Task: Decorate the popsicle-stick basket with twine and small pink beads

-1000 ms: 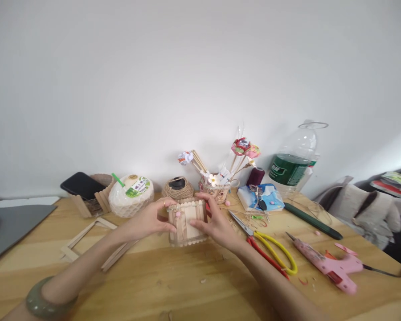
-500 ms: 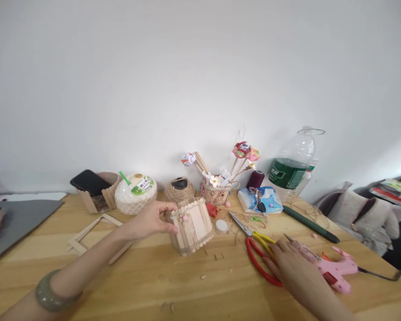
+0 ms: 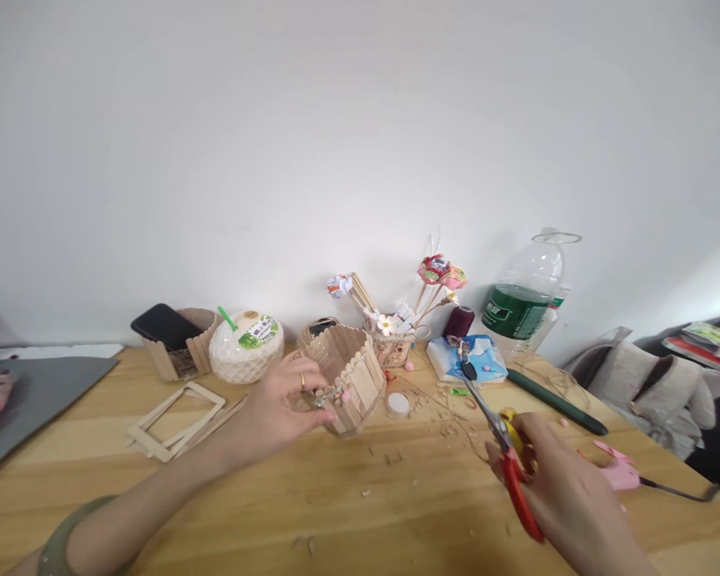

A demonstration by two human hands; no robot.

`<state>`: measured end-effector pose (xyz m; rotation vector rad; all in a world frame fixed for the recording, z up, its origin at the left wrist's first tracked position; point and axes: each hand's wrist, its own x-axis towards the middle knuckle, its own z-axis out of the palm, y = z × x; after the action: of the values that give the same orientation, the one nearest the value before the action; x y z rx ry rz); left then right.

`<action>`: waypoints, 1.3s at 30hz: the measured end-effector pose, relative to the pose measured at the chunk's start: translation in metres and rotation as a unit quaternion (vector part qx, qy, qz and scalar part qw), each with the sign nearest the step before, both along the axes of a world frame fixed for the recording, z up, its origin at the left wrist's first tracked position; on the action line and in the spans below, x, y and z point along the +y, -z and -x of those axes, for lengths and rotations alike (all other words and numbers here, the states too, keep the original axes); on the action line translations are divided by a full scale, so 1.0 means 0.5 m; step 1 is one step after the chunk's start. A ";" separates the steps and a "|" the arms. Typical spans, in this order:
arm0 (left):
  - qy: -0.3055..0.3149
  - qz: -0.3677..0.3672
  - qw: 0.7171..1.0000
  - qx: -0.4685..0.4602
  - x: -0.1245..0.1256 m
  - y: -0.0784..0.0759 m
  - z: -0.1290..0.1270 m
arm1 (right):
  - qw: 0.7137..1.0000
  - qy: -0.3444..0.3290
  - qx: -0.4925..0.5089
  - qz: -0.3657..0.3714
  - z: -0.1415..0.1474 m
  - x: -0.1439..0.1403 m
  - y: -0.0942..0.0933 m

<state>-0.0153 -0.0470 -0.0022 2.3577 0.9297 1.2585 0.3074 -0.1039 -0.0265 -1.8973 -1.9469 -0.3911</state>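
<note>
My left hand (image 3: 291, 398) pinches the near left rim of a box made of wooden craft sticks (image 3: 363, 392). The box is tilted, its open top partly facing me, with a small pink bead and string trim along its upper edge. In my right hand (image 3: 567, 480) is a pair of scissors (image 3: 507, 452) with one red and one yellow handle, lifted off the table. The scissors' blades point up and to the left, and look closed. A pink glue gun (image 3: 621, 474) lies behind my right hand, mostly covered by it.
Craft-stick frames (image 3: 177, 420) lie at left, near a coconut with a green straw (image 3: 246, 348) and a stick box holding a phone (image 3: 165, 326). Paper flowers stand in a small pot (image 3: 390, 350). A large bottle (image 3: 519, 308) and a green-black rod (image 3: 558, 402) are at right.
My right hand has picked the scissors up from the table and moved them right. My left hand has turned the box so its open top shows more.
</note>
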 end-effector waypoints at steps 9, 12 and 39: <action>-0.017 -0.093 0.995 0.032 -0.020 -0.010 -0.012 | 0.967 -0.171 -0.119 -0.149 0.098 -0.017 -0.039; -0.029 -0.111 0.993 0.036 -0.020 -0.009 -0.012 | 0.958 -0.187 -0.127 -0.173 0.102 -0.008 -0.034; -0.063 -0.107 0.990 0.069 -0.019 -0.007 -0.009 | 0.951 -0.146 -0.203 -0.180 0.100 -0.006 -0.035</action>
<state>-0.0109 -0.0564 0.0011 2.6175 1.0466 1.3140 0.2572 -0.1067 -0.0089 -1.3475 -2.1797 -1.0329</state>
